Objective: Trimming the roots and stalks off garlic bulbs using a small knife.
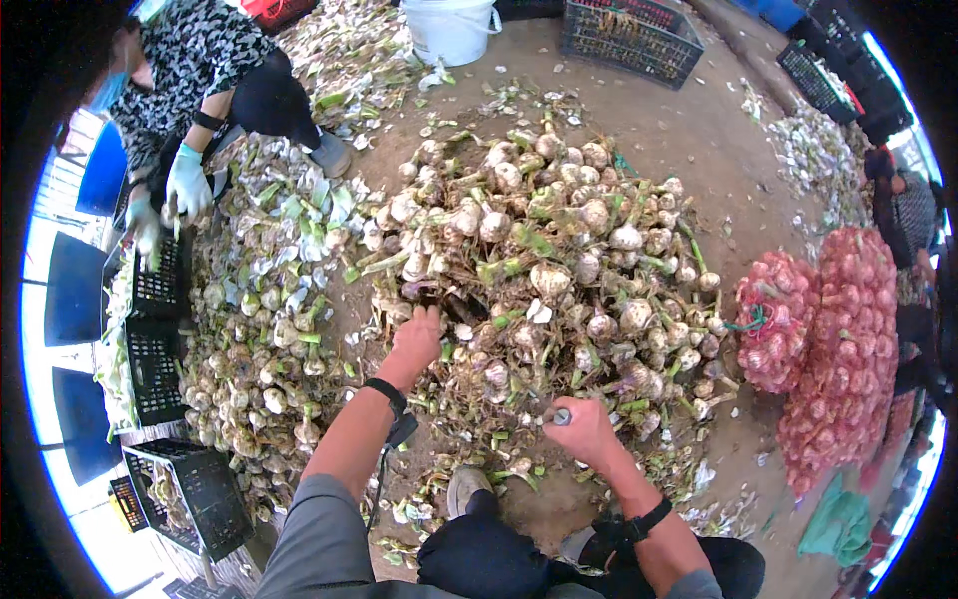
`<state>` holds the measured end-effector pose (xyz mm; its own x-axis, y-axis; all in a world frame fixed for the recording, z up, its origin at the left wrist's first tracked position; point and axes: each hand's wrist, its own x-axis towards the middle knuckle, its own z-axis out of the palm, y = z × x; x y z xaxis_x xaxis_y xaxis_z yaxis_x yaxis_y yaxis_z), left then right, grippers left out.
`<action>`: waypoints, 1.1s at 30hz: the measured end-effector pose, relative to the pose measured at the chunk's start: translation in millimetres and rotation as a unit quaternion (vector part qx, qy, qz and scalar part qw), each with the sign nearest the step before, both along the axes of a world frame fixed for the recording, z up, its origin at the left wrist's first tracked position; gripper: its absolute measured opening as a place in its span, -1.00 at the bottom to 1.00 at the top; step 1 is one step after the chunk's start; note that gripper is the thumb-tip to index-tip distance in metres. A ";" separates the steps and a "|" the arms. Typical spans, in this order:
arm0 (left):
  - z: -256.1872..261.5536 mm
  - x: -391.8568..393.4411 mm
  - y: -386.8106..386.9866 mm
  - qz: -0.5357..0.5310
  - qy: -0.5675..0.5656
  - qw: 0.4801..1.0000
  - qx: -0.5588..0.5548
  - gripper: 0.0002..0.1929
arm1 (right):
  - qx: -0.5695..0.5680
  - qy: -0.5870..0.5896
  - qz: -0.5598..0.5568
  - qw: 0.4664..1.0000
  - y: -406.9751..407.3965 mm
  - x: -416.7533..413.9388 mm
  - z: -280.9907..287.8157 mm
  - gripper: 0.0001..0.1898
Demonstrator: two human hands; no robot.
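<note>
A large heap of garlic bulbs [550, 278] with roots and cut stalks lies on the ground before me. My left hand [419, 337] reaches to the heap's left side, fingers forward among the bulbs; whether it grips one cannot be told. Near the heap's front edge, my right hand [580, 430] is closed around a tool handle [561, 417] with a round grey end; its working end is not clear to see. Loose white garlic skins [539, 311] lie on the bulbs between and beyond my hands.
At upper left a gloved co-worker [217, 67] bends over another garlic pile [262, 374]. Black crates [191, 502] line the left side. Red mesh sacks of garlic [846, 337] and a green bag [837, 524] lie right. A white bucket [449, 30] and a black crate [632, 45] stand beyond the heap.
</note>
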<state>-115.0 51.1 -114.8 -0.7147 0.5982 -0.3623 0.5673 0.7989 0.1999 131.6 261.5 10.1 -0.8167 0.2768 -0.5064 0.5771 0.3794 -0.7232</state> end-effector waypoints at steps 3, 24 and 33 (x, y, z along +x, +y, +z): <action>4.8 -0.3 -10.6 0.002 -0.033 0.997 0.069 -0.55 | 0.011 0.051 -0.027 0.998 -4.7 2.1 -5.5 -0.80; 65.4 111.1 -50.9 0.087 -0.330 0.916 0.210 -0.65 | 0.188 0.265 0.131 0.937 -61.4 -23.4 13.1 -0.80; 141.8 119.7 -46.0 0.219 -0.582 0.585 0.521 -0.24 | 0.203 0.293 0.146 0.923 -51.3 -14.8 2.3 -0.81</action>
<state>4.7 5.1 27.0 -0.5152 0.7789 -0.3575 -0.6506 -0.0839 0.7548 116.9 210.2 12.4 -0.9871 0.0707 0.1438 -0.0388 0.7652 -0.6427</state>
